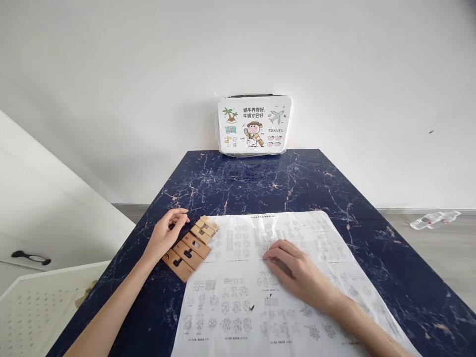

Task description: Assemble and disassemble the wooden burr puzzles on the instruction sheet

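My left hand (pixel 169 232) rests at the left of the table, loosely curled with a gap between thumb and fingers, and nothing shows in it. Right beside it lie flat brown wooden pieces (pixel 188 258) marked with numbers and cut with dark slots. Just behind them is a group of paler notched wooden blocks (pixel 205 228). These pieces overlap the left edge of a large white printed sheet (pixel 223 267) covered in small line diagrams. Palm down on that sheet, my right hand (pixel 292 267) lies with its fingers stretched out, holding nothing.
A white case (pixel 256 134) with cartoon prints and a black handle leans against the wall at the table's far end. The table (pixel 238 183) is dark blue marble pattern. At lower left stands a perforated cream basket (pixel 37 302). Clear plastic bottles (pixel 433 219) lie on the floor at right.
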Tool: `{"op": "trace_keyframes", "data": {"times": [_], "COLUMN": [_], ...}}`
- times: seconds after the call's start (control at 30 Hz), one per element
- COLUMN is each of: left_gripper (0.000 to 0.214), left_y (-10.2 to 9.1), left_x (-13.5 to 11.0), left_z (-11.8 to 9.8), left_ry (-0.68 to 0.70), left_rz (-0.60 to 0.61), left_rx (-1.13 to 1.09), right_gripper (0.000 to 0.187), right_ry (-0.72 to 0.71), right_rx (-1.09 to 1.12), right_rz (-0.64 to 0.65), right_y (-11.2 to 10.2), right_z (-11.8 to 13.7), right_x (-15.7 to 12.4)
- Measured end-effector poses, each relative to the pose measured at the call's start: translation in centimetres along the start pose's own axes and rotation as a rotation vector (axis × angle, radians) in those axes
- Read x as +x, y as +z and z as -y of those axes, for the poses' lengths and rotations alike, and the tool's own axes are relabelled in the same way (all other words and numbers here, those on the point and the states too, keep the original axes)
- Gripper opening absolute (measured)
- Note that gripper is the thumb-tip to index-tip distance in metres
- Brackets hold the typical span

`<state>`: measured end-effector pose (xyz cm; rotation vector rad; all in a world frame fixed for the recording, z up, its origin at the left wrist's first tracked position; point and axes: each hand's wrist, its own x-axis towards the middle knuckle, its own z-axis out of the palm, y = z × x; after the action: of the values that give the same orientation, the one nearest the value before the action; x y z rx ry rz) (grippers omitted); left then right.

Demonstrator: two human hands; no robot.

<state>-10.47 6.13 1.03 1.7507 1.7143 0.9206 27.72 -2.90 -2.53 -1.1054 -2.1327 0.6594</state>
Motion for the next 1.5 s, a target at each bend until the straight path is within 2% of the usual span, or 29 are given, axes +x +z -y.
{"op": "trace_keyframes", "data": {"times": [1.17, 1.5], "left_gripper": [0.054, 0.056], "left_y": [-0.4, -0.4], "left_x": [0.4, 0.4], "left_z": [1.1, 0.9], "left_ry": [0.051, 0.072], "left_rz": [0.037, 0.025], "left_rx": [0.112, 0.138], "right_gripper": [0.020, 0.020], "right_ry": [0.023, 0.016], "right_rx": [0.016, 0.010], "right_rz": [0.003, 0.009], "right_y": [0.2, 0.1], "right_z": [0.0, 0.0], "right_x": [0.0, 0.1]}}
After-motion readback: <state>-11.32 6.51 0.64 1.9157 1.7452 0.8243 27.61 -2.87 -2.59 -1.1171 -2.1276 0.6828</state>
